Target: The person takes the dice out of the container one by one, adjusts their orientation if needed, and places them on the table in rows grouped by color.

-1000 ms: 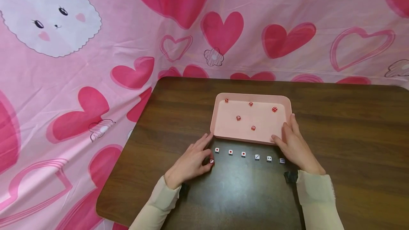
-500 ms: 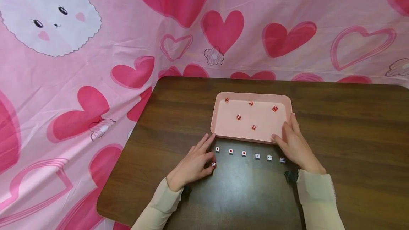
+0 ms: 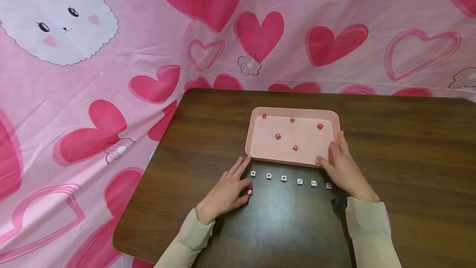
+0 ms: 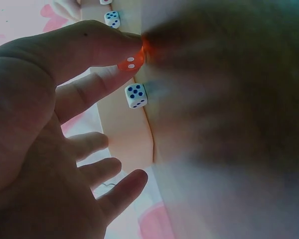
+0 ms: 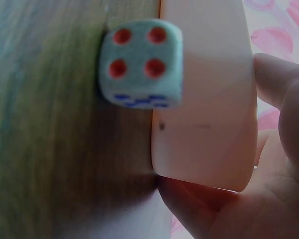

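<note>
My left hand [image 3: 224, 195] pinches a red die [image 3: 249, 192] between thumb and forefinger, low at the table. In the left wrist view two white pips show on that red die [image 4: 131, 63], and the other fingers are spread. A row of several white dice [image 3: 284, 178] lies along the front of a pink tray [image 3: 256, 146]; the held die is just nearer than the row's left end. My right hand [image 3: 346, 173] grips the tray's front right corner, thumb at the front rim and fingers along the right side. Several red dice [image 3: 278, 136] lie scattered inside the tray.
The dark wooden table [image 3: 409, 168] extends to the right, with its left edge running diagonally. Pink cloth [image 3: 111, 94] with hearts hangs behind and to the left. A black wrist strap piece [image 3: 339, 205] shows by the right cuff.
My left hand has shifted slightly right and nearer with the red die, mostly in the first half second. The right hand and the tray stay in place.
</note>
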`<state>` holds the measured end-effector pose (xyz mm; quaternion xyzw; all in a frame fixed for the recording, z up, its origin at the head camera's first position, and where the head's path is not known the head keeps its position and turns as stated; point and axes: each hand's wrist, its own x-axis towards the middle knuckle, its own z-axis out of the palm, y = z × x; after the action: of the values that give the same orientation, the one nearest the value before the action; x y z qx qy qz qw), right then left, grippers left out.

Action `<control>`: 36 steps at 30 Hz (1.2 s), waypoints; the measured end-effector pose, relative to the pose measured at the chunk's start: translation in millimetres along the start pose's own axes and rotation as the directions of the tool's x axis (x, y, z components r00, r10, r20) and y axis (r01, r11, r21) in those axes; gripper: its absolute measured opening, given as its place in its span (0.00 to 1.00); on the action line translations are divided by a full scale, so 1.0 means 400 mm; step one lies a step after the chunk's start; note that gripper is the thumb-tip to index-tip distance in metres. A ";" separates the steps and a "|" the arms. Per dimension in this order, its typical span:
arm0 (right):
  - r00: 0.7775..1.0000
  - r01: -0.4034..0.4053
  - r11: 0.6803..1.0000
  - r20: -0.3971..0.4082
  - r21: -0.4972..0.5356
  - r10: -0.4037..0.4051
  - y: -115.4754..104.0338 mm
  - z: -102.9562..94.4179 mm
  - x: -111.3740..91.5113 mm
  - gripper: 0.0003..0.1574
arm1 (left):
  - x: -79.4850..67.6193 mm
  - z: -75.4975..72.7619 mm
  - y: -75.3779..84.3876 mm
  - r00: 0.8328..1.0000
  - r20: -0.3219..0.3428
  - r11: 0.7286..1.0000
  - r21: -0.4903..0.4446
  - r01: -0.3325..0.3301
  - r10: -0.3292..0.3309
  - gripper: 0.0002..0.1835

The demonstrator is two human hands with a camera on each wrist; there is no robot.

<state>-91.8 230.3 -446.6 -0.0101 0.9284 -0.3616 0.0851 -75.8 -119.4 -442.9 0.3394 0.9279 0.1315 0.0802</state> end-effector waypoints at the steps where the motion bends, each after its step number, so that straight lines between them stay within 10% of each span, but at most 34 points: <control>1: 1.000 -0.003 1.000 0.003 0.004 0.003 0.000 0.000 0.000 0.58 | 0.000 0.000 0.000 1.000 0.001 1.000 0.000 0.002 -0.002 0.02; 36: 1.000 0.004 1.000 -0.015 -0.013 -0.004 0.000 0.002 0.000 0.56 | -0.002 0.007 0.004 0.999 -0.006 0.999 -0.024 0.031 -0.032 0.05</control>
<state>-91.8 229.9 -447.0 -0.0099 0.9313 -0.3559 0.0771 -73.6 -118.3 -445.0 0.3234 0.9318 0.1422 0.0832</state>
